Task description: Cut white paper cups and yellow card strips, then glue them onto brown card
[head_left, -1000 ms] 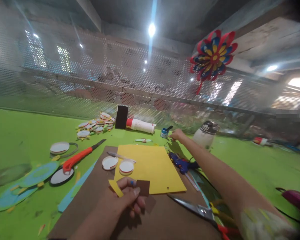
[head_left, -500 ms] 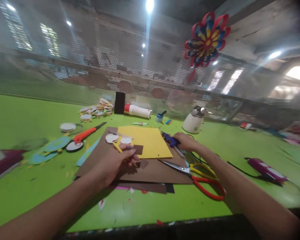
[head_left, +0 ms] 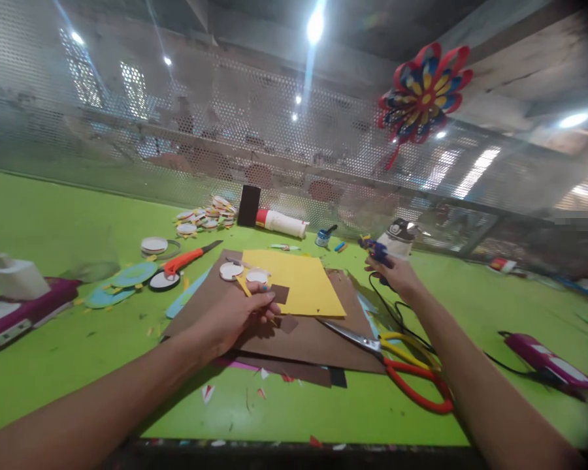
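My left hand (head_left: 247,316) is closed over the stacked sheets, with a slim yellow pencil (head_left: 243,286) passing through its fingers. At its fingertips is a small brown paper square (head_left: 280,294); whether it is pinched or only lying there I cannot tell. Beneath are a yellow sheet (head_left: 308,277) and a larger brown sheet (head_left: 206,300). White discs (head_left: 231,271) lie just beyond that hand. My right hand (head_left: 392,271) grips a blue hot glue gun (head_left: 374,249), held up in front of a white container (head_left: 396,243), its black cord trailing down.
Large scissors (head_left: 416,385) overlap the brown sheet's right corner. An orange-handled cutter (head_left: 183,261) rests at left near blue paper discs (head_left: 134,274). Purple power strips (head_left: 543,359) flank the work. Behind stand a white bottle (head_left: 281,223), a small blue jar (head_left: 323,237) and piled discs (head_left: 210,215).
My right hand has raised the glue gun off the right side of the sheets, moving it back and right. My left hand keeps its place over the paper. The view has shifted slightly.
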Demonstrator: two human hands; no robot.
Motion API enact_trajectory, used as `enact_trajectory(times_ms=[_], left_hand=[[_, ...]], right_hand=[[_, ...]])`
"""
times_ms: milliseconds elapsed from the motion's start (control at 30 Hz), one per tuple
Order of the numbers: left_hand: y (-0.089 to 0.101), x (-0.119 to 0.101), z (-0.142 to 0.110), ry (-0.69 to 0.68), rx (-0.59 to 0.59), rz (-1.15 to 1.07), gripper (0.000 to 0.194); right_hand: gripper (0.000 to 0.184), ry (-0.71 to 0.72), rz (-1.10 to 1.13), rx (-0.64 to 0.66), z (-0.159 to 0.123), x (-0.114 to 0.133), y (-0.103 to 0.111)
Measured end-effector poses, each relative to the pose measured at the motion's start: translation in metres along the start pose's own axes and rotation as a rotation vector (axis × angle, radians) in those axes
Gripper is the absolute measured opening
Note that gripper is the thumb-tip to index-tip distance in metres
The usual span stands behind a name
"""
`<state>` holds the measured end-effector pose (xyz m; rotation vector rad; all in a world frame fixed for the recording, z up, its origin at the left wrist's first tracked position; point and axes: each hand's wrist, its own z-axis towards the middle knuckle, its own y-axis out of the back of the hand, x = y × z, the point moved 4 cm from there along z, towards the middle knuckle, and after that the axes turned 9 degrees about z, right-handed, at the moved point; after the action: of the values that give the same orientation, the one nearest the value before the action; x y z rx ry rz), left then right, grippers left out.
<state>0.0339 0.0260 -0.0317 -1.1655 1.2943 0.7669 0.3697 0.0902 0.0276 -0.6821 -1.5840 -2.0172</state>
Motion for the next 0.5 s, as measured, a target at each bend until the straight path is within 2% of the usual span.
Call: enact_trajectory(times_ms=[133, 267, 367, 500], left_hand=[[0.001, -0.004, -0.001, -0.035, -0.043, -0.015, 0.016], [0.005, -0.008, -0.001, -0.093, -0.116, 0.07, 0.015], [0.008, -0.008, 0.0, -0.094, -0.144, 0.096, 0.014], [0.005, -0.012, -0.002, -0.093, -0.135, 0.127, 0.012]], right_hand=[[0.044, 0.087, 0.164, 0.118, -0.041, 0.054, 0.003], [0.048, 0.177, 0.159, 0.345, -0.085, 0.101, -0.02], [0.05, 0.192, 0.118, 0.455, -0.105, 0.116, -0.038], [0.054, 0.147, 0.095, 0.444, -0.113, 0.115, -0.05]])
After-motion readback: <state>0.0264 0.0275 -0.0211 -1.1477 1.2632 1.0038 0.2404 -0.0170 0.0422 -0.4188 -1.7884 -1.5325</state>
